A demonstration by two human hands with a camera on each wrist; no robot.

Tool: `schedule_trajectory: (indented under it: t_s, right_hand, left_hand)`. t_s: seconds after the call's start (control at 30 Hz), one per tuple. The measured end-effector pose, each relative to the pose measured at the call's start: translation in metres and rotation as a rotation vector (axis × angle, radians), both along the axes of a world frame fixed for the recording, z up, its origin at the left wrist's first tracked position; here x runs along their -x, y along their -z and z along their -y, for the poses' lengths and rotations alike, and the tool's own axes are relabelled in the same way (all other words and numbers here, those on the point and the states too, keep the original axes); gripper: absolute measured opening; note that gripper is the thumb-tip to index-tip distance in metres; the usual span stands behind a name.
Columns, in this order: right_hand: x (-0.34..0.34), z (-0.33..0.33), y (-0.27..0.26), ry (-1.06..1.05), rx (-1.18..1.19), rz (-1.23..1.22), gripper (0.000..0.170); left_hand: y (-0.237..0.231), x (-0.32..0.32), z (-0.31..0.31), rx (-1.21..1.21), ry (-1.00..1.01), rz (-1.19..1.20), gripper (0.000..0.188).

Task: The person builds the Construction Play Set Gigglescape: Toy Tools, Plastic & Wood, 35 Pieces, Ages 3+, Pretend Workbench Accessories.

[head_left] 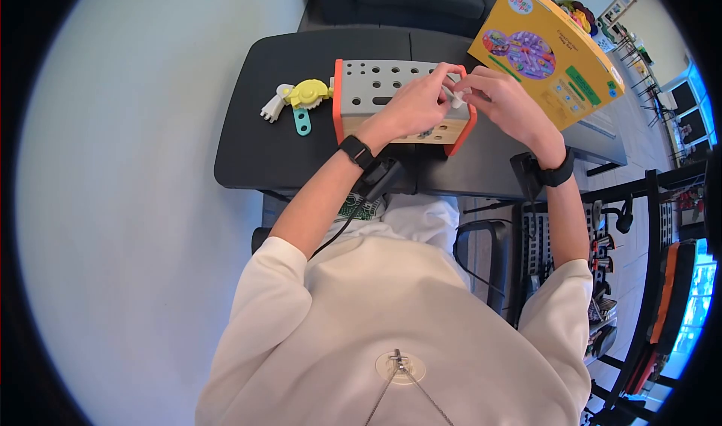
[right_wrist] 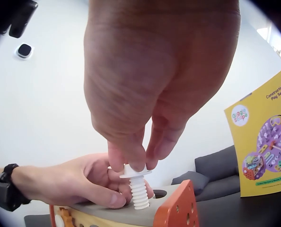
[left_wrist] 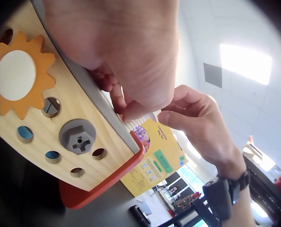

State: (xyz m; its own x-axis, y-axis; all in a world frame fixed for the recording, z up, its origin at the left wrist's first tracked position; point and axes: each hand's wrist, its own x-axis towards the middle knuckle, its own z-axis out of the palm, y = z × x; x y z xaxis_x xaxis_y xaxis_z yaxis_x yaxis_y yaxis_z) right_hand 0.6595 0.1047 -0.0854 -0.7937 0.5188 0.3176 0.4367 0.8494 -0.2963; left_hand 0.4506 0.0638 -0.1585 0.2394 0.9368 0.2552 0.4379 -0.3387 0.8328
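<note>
My right hand (head_left: 505, 101) pinches the flanged head of a white toy screw (right_wrist: 139, 191) from above. The screw's threaded shaft points down at the grey perforated top (head_left: 361, 91) of a toy toolbox, near its orange right end (right_wrist: 174, 208). My left hand (right_wrist: 91, 182) lies over that top with fingers bent close around and behind the shaft; I cannot tell whether they grip it. The wooden side carries an orange gear (left_wrist: 41, 71) with a white centre and a grey bolt head (left_wrist: 78, 137).
Left of the toolbox, a yellow round-edged toy piece (head_left: 310, 93), a white claw-shaped piece (head_left: 277, 104) and a teal strip with holes (head_left: 302, 122) are on the black table (head_left: 248, 151). A yellow box (head_left: 556, 57) stands at the right. Behind is a dark sofa (head_left: 414, 1).
</note>
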Motion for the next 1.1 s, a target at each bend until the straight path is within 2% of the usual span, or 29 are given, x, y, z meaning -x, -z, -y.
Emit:
schedule_trajectory:
  t_s: [0.1, 0.23, 0.3, 0.37, 0.4, 0.47, 0.5, 0.57, 0.6, 0.67, 0.7, 0.77, 0.9, 1.0, 1.1]
  right_hand:
    - [0.008, 0.003, -0.004, 0.075, -0.001, 0.109, 0.012]
    - [0.021, -0.010, 0.020, 0.193, -0.252, 0.150, 0.015]
    - [0.021, -0.014, 0.024, 0.216, -0.334, 0.151, 0.017]
    - [0.022, -0.011, 0.022, 0.209, -0.603, 0.518, 0.016]
    - [0.023, -0.010, 0.020, 0.208, -0.604, 0.518, 0.016]
    - [0.025, -0.006, 0.013, 0.212, -0.627, 0.585, 0.016]
    - [0.024, -0.007, 0.012, 0.211, -0.627, 0.584, 0.016]
    - [0.022, -0.010, 0.008, 0.344, -0.300, 0.476, 0.015]
    - [0.018, -0.008, 0.004, 0.340, -0.302, 0.478, 0.015]
    - [0.010, 0.004, -0.010, 0.182, -0.086, 0.179, 0.016]
    - [0.007, 0.003, -0.010, 0.185, -0.085, 0.180, 0.016]
    - [0.000, 0.002, -0.010, 0.020, 0.025, 0.143, 0.019]
    - [0.000, -0.007, -0.005, -0.026, -0.032, 0.121, 0.017]
    - [0.009, -0.008, -0.009, 0.078, 0.031, 0.199, 0.016]
    - [0.018, -0.008, -0.007, 0.169, -0.090, 0.322, 0.015]
  left_hand:
    - [0.005, -0.001, -0.002, -0.036, -0.014, 0.031, 0.064]
    - [0.002, -0.001, -0.001, -0.070, -0.047, -0.027, 0.074]
    - [-0.006, -0.001, 0.004, 0.020, -0.029, 0.003, 0.087]
    - [-0.010, -0.001, 0.005, 0.029, -0.045, -0.011, 0.092]
    - [-0.011, -0.002, 0.006, 0.043, -0.060, -0.024, 0.097]
    - [-0.016, -0.003, 0.008, 0.073, -0.070, -0.038, 0.095]
    - [-0.017, -0.003, 0.008, 0.104, -0.081, -0.053, 0.094]
    - [-0.005, -0.002, 0.003, 0.048, -0.069, -0.013, 0.090]
    - [0.001, -0.002, 0.000, -0.006, -0.052, 0.029, 0.086]
    - [0.001, 0.000, 0.000, -0.001, -0.021, 0.059, 0.084]
    - [0.001, 0.001, 0.000, 0.003, 0.015, 0.085, 0.083]
    - [0.001, 0.003, -0.002, 0.011, 0.028, 0.132, 0.083]
    - [0.001, 0.006, -0.003, 0.000, 0.038, 0.147, 0.086]
    - [0.001, 0.000, -0.001, -0.005, 0.006, 0.095, 0.090]
    - [0.001, -0.004, 0.000, -0.033, -0.075, 0.009, 0.098]
